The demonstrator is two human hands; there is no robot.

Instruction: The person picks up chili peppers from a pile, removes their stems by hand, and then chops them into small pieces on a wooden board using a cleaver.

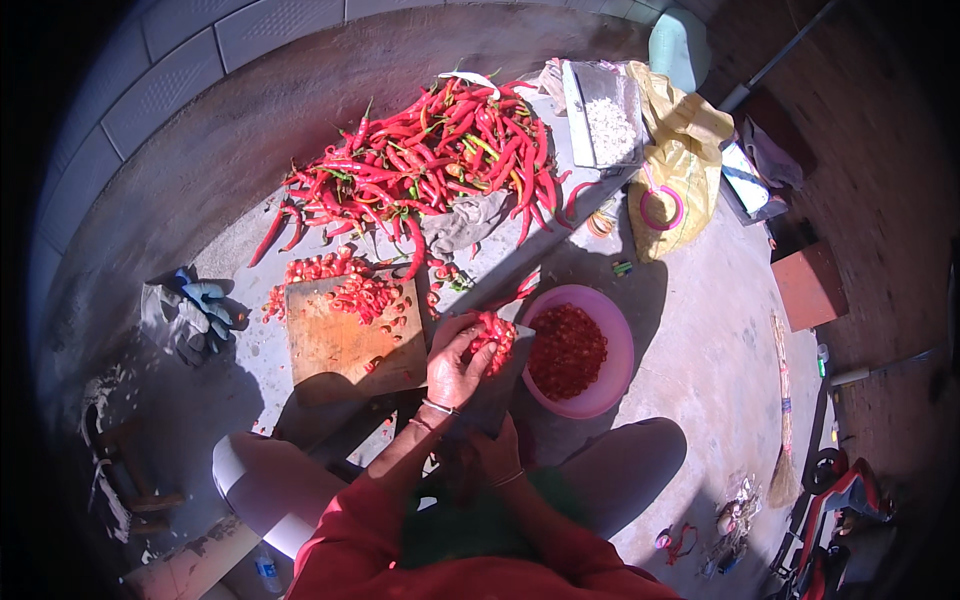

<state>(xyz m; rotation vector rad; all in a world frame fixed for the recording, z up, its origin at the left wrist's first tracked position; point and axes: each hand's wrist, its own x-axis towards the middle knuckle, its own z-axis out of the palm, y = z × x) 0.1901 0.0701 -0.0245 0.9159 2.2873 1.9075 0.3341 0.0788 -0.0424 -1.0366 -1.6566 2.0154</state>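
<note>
Sliced red chili peppers are heaped on the upper end of a wide, dark cleaver blade. My left hand is closed over them, its fingers and thumb curled against the pile. Lower down, in shadow, my right hand is wrapped round the cleaver's lower end; the handle itself is hidden. Just right of the blade stands a pink basin partly filled with chopped chili. To the left, a wooden cutting board bears more sliced rings along its far edge.
Whole red chilies lie piled at the back with a grey cloth. Farther right are a tray of white pieces and a yellow sack. Gloves lie at left; a straw broom is at right. My knees flank the work.
</note>
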